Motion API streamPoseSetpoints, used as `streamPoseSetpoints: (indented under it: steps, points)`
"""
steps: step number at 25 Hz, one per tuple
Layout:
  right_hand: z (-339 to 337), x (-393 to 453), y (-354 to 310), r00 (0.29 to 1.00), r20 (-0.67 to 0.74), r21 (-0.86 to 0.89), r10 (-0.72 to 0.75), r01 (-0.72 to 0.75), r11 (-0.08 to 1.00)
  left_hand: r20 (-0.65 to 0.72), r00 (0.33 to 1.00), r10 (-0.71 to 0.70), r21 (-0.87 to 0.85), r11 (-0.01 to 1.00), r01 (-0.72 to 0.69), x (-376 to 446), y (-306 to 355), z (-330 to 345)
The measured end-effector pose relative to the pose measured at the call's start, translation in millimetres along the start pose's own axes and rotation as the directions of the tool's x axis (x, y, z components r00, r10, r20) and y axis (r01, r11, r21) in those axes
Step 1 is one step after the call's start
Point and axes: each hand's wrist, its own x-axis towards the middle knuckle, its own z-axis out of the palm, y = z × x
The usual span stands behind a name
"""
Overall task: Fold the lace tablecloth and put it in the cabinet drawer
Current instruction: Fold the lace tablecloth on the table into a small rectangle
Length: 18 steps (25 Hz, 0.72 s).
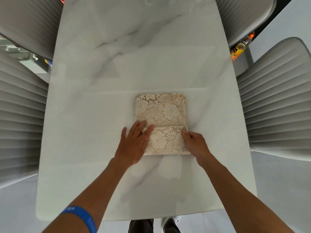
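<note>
folding is nearly done on the cream floral lace tablecloth with a yellow lining (160, 113), which lies as a small thick rectangle on the white marble-patterned table (134, 56). the left hand (134, 143) lies flat with straight fingers spread, pressing the near-left corner where a flap has been turned over. the right hand (193, 143) pinches the right end of that flap's edge, thumb on top, fingers curled round the cloth. between the two hands the turned flap sits flush; beyond their fingertips the rest of the bundle lies flat and uncovered.

the cloth looks soft and light, with open lacework that could snag on a fingernail, and the stacked layers look likely to slide or spring open if let go. i judge the best hold for lifting is under both short ends, palms clamping the layers together. ribbed grey chairs (276, 98) stand either side; no cabinet drawer shows.
</note>
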Motion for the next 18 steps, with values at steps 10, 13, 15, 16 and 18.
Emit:
streamPoseSetpoints:
  steps: [10, 13, 15, 16, 18]
  points:
    - [5.7, -12.5, 26.5, 0.649, 0.443, -0.754, -0.619, 0.643, 0.135, -0.172, 0.967, 0.189, 0.226, 0.963, -0.148, -13.0, -2.8, -0.8]
    - [6.5, -2.1, 28.0, 0.659, 0.403, -0.817, -0.635, 0.571, 0.073, 0.011, 0.950, 0.311, 0.112, 0.944, -0.310, -9.7, -30.6, -14.1]
    - [3.9, 2.8, 26.2, 0.650, 0.446, -0.826, -0.616, 0.563, -0.003, 0.169, 0.936, 0.309, 0.110, 0.938, -0.330, -1.5, -45.2, -23.7]
    - [0.2, 5.1, 23.9, 0.650, 0.471, -0.818, -0.597, 0.574, -0.021, 0.205, 0.926, 0.317, 0.122, 0.931, -0.345, 3.0, -47.7, -27.3]
    - [-12.7, 10.6, 12.3, 0.659, 0.518, -0.781, -0.545, 0.624, 0.012, 0.169, 0.924, 0.343, 0.082, 0.929, -0.360, 8.1, -48.3, -28.1]
